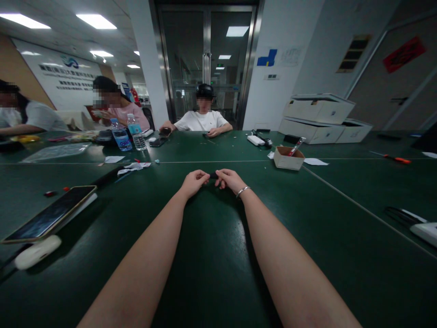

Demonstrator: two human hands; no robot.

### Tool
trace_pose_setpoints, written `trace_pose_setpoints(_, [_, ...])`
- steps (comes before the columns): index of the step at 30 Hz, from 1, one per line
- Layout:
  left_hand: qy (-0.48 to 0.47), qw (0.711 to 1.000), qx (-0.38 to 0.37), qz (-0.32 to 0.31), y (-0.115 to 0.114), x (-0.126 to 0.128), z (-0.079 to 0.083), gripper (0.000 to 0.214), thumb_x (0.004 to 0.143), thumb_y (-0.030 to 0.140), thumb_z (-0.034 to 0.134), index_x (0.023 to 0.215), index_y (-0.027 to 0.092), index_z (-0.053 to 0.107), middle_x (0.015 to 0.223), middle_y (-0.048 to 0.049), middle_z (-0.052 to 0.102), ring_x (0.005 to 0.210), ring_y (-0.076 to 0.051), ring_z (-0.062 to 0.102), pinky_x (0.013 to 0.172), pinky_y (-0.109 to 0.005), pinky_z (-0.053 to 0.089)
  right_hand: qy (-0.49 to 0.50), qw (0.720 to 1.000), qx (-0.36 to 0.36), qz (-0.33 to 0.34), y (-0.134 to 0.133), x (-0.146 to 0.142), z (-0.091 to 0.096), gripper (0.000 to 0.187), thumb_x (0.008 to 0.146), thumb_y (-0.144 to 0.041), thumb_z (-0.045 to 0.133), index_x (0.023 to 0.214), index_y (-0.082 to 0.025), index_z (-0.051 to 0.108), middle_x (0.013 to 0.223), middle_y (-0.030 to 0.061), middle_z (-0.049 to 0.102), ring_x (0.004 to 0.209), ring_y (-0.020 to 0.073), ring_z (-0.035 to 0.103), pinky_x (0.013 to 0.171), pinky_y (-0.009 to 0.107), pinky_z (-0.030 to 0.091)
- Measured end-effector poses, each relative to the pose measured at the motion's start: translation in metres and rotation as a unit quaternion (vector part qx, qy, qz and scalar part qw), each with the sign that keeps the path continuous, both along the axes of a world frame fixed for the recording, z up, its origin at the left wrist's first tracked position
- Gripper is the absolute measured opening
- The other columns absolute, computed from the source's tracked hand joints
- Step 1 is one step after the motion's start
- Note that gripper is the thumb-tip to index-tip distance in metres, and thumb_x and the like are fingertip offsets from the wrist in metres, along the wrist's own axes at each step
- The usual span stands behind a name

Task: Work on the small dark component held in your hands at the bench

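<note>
Both my arms stretch forward over the dark green table (205, 255). Between my two hands is a small black object (213, 175), too small and too far covered by fingers to name. My left hand (196, 183) pinches its left end with thumb and fingers. On the other side, my right hand (229, 180) grips the right end, its lower fingers curled beneath. A silver bracelet (242, 191) circles my right wrist. The hands are close together, just above or on the tabletop; I cannot tell which.
On the left lie a phone (51, 214) and a white rounded case (38, 252). Bottles (121, 135) stand farther back. A small box (288, 158), white boxes (316, 119) and a screwdriver (392, 157) are right. A person (204, 119) sits opposite; two more sit at left.
</note>
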State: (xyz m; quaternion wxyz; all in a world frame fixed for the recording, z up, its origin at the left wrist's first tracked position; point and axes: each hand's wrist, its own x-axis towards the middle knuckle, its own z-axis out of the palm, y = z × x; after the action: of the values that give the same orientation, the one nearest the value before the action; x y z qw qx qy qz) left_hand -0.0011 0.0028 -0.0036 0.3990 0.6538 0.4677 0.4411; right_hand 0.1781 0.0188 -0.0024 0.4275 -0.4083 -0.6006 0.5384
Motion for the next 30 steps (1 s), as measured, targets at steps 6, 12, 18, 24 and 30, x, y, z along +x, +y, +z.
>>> trace_pose_setpoints(6, [-0.020,1.000,0.002,0.017,0.0025,-0.0011,-0.0016,0.029,0.072,0.042,0.062,0.082,0.015,0.060,0.072,-0.0038,0.064,0.065,-0.013,0.058,0.054,-0.024,0.039,0.037,0.999,0.017,-0.001,-0.0065,-0.0005,0.0070,0.043,0.072,-0.010,0.066,0.110,-0.023,0.050,0.078,-0.0036,0.064,0.037,0.0030,0.050,0.040,0.016,0.045])
trace_pose_setpoints(12, [-0.016,1.000,-0.002,0.018,0.0004,-0.0001,0.0010,0.029,0.070,0.042,0.063,0.081,0.015,0.061,0.072,-0.0037,0.064,0.065,-0.014,0.058,0.056,-0.024,0.040,-0.025,1.000,0.003,0.002,-0.0063,-0.0032,0.0089,0.016,0.087,-0.028,0.051,0.093,-0.014,0.054,0.062,0.0006,0.064,0.032,0.0041,0.043,0.039,0.019,0.046])
trace_pose_setpoints(18, [-0.011,1.000,0.003,0.028,0.0022,-0.0015,-0.0011,0.027,0.073,0.040,0.061,0.082,0.015,0.060,0.073,-0.0040,0.064,0.065,-0.014,0.058,0.055,-0.024,0.040,-0.002,1.000,0.008,-0.002,-0.0053,-0.0013,0.0073,0.026,0.078,-0.019,0.062,0.102,-0.018,0.053,0.077,0.0006,0.066,0.036,0.0042,0.050,0.039,0.017,0.045])
trace_pose_setpoints(24, [-0.005,0.999,0.010,0.031,0.0036,-0.0019,-0.0038,0.027,0.074,0.040,0.060,0.084,0.015,0.061,0.075,-0.0045,0.065,0.067,-0.014,0.059,0.055,-0.025,0.041,-0.002,1.000,0.024,0.005,-0.0053,-0.0015,0.0079,0.033,0.076,-0.013,0.062,0.106,-0.021,0.051,0.088,0.0015,0.066,0.036,0.0019,0.048,0.040,0.018,0.046])
trace_pose_setpoints(30, [-0.009,0.999,0.009,0.035,0.0041,-0.0024,-0.0049,0.029,0.072,0.043,0.062,0.083,0.016,0.062,0.074,-0.0046,0.065,0.067,-0.015,0.059,0.056,-0.026,0.042,-0.021,1.000,-0.008,-0.005,-0.0068,-0.0025,0.0099,0.024,0.083,-0.021,0.055,0.106,-0.017,0.050,0.070,0.0005,0.065,0.032,0.0033,0.044,0.038,0.018,0.046])
